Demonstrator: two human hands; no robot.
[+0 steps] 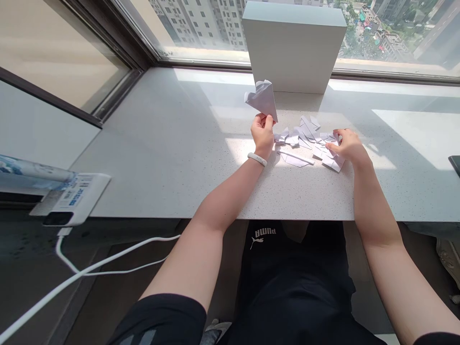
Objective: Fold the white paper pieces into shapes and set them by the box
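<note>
Folded wht paper (261,99) upright, flat scraps (305,136) nearby.

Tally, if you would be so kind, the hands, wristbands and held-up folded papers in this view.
Hands: 2 (left hand, right hand)
Wristbands: 1 (white wristband)
Held-up folded papers: 1 (folded white paper)
Total: 4

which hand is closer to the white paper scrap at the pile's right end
Right: the right hand sits by the white paper scrap; the left hand is beyond the pile.
</note>
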